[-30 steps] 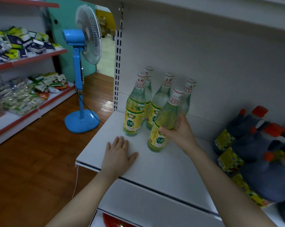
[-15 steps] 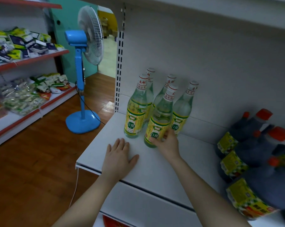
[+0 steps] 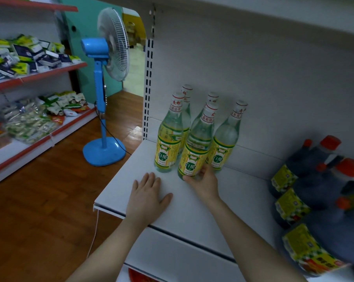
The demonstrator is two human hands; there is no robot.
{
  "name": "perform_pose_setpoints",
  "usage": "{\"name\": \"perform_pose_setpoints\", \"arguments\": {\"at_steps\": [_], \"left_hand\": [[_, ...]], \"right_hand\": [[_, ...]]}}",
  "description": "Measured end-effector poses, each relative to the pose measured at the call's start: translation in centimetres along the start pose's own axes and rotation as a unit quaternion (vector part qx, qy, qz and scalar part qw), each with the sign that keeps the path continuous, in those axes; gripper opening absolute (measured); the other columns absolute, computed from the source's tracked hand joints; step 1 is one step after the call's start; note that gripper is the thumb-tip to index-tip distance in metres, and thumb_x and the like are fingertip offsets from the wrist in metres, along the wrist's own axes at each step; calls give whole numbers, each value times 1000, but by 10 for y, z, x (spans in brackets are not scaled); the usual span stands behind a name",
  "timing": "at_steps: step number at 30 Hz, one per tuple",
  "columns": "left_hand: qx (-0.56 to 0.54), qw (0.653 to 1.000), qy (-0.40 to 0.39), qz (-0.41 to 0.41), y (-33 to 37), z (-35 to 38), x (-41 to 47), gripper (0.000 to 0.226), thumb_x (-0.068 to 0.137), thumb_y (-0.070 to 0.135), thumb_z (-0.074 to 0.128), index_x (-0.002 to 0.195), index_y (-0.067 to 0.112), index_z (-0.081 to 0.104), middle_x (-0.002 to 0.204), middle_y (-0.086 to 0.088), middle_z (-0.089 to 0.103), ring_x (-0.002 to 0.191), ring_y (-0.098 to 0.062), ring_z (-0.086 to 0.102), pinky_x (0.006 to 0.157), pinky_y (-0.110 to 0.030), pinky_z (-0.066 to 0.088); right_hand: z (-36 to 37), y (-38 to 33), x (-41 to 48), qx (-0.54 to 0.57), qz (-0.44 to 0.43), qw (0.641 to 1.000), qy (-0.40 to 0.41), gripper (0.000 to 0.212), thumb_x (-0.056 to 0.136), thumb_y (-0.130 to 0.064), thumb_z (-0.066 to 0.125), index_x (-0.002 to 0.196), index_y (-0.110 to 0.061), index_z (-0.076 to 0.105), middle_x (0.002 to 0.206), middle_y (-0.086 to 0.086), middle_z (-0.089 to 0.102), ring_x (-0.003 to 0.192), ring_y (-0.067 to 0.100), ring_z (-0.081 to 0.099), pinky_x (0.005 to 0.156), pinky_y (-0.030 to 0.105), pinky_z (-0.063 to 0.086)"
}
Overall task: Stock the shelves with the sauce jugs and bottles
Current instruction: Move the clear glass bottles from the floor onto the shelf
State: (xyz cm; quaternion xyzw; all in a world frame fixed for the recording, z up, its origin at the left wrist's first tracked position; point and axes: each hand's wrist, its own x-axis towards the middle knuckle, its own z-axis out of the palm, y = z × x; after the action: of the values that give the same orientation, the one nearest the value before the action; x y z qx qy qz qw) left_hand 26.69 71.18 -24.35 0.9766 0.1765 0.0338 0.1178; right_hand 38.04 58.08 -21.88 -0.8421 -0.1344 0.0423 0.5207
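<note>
Five bottles [image 3: 168,147] upright on the shelf [image 3: 192,212], your right hand [image 3: 205,183], fingers [image 3: 205,169] curled round the base of the front bottle [image 3: 194,155], your left hand [image 3: 146,197] flat on the shelf, fingers straight, just beside.

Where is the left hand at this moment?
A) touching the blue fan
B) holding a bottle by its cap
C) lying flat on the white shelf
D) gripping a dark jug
C: the left hand lies palm down, fingers straight, on the white shelf, holding nothing.

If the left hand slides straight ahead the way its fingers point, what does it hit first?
Probably the base of the front-left bottle, standing just beyond the fingertips of the left hand, though it may only clip the bottle's left edge.
</note>
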Motion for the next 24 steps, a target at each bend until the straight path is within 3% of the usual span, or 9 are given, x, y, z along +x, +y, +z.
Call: {"name": "perform_pose_setpoints", "arguments": {"at_steps": [9, 13, 17, 24], "left_hand": [[1, 1000, 7, 1, 0, -1, -1, 103, 62, 68, -9, 143, 17, 26, 156, -6, 18, 144, -21, 11, 115, -41, 9], [1, 1000, 13, -1, 0, -1, -1, 103, 61, 69, -8, 143, 17, 28, 155, -5, 18, 144, -20, 12, 115, -41, 10], [-6, 1000, 9, -4, 0, -1, 1, 103, 62, 69, -7, 143, 17, 27, 156, -6, 18, 144, -20, 12, 115, -41, 10], [-7, 1000, 13, 0, 3, -4, -3, 100, 64, 70, -3, 140, 16, 33, 154, -6, 23, 143, -21, 15, 114, -41, 12]], "right_hand": [[4, -1, 2, -27, 4, 1000, 5, 55, 68, -16, 80, 114, -6, 51, 104, 4, 60, 89, 14, 52, 74, 20, 37], [4, 0, 3, -27, 3, 1000, 8, 58, 67, -16, 80, 117, -7, 51, 113, 9, 62, 104, 23, 58, 80, 24, 41], [6, 2, 3, -32, 5, 999, 6, 58, 67, -18, 80, 117, -8, 51, 115, 10, 62, 106, 25, 59, 85, 31, 45], [-3, 1, -3, -59, -4, 998, -34, 59, 71, -23, 78, 119, -7, 49, 122, 10, 58, 113, 24, 55, 82, 23, 39]]}}
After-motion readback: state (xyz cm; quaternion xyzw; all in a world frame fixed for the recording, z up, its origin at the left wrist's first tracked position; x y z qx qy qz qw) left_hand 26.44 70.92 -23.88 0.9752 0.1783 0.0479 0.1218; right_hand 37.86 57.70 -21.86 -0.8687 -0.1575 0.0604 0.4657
